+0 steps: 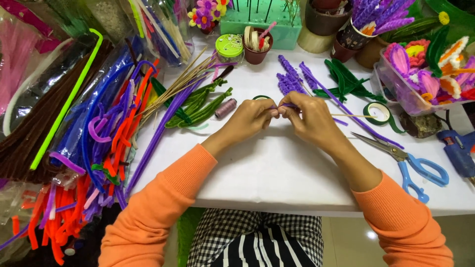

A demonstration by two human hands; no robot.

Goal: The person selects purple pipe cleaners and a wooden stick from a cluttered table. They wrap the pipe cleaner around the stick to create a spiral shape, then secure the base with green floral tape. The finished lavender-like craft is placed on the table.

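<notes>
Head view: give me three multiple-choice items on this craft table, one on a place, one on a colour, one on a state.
1. Where do the scissors lie?
A. right of the hands
B. left of the hands
C. in the green block

2. What colour is the pipe cleaner at the fingertips?
A. orange
B. purple
C. white

3. How do the hands stand?
A. both flat on the table
B. one raised off to the side
C. both pinching the same piece together

Answers:
1. A, the scissors lie open on the table past the right hand, near the glue gun.
2. B, a purple strand shows between the left hand and the right, on a thin wooden stick.
3. C, the fingertips of both hands meet at the strand, above the table.
</notes>
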